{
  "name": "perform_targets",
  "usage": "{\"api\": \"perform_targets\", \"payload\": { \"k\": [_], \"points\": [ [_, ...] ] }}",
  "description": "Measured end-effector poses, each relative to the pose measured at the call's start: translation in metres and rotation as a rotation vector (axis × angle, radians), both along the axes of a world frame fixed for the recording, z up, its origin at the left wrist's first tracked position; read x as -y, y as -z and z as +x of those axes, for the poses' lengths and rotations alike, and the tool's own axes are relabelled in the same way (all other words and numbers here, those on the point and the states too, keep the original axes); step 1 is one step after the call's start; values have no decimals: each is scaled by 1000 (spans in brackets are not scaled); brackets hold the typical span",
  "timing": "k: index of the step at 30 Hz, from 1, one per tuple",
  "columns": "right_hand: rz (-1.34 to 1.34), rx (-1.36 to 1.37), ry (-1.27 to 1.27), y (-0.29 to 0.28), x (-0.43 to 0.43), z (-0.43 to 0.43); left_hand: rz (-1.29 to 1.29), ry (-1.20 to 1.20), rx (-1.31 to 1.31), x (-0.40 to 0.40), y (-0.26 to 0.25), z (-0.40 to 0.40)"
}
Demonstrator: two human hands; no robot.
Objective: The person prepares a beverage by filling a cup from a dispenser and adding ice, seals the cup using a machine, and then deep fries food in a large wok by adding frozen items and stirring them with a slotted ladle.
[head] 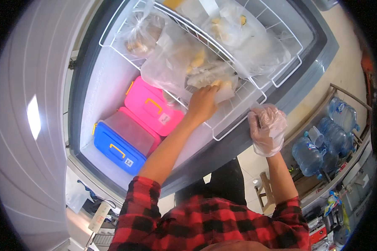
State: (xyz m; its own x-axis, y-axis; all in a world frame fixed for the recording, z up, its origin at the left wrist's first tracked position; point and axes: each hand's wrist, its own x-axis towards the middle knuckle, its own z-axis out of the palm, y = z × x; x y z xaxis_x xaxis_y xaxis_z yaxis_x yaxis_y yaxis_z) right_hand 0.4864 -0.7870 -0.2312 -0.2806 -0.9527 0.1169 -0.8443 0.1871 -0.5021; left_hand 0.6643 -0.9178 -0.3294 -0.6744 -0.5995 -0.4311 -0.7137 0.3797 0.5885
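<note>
My bare left hand (203, 105) reaches into the open chest freezer. Its fingers are curled onto a clear plastic bag (207, 75) holding pale yellow food pieces. That bag lies in a white wire basket (227, 125) with a larger translucent bag (166, 62) and a knotted clear bag (143, 34) of brownish food. My right hand (268, 128), in a loose clear plastic glove, is at the freezer's dark front rim (232, 146), just outside the basket's corner. Its fingers are bent, and the crumpled glove obscures whether they grip anything.
A second wire basket (286, 26) with bagged food (235, 34) adjoins the first. Below are a pink-lidded box (144, 97) and a blue-lidded box (113, 144), both labelled. The raised freezer lid (25, 157) stands left. Several water jugs (308, 155) lie on a rack to the right.
</note>
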Motion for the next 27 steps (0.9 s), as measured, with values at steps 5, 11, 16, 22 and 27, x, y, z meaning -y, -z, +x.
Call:
{"api": "perform_targets", "payload": {
  "k": [5,11,16,22,27],
  "points": [
    [-6,-11,-8,-1,-1,-1,-122,-16,129,1,-27,10],
    [-19,-31,15,-1,-5,-1,-404,-161,-459,21,-84,-82],
    [-59,-59,-17,2,-2,-1,-78,-253,-342,52,-37,-147],
    [-88,0,-2,2,-4,-16,-41,-311,-623,132,-106,-150],
    [48,62,-135,6,-2,-24,-198,-59,-586,114,-41,-163]
  ]
}}
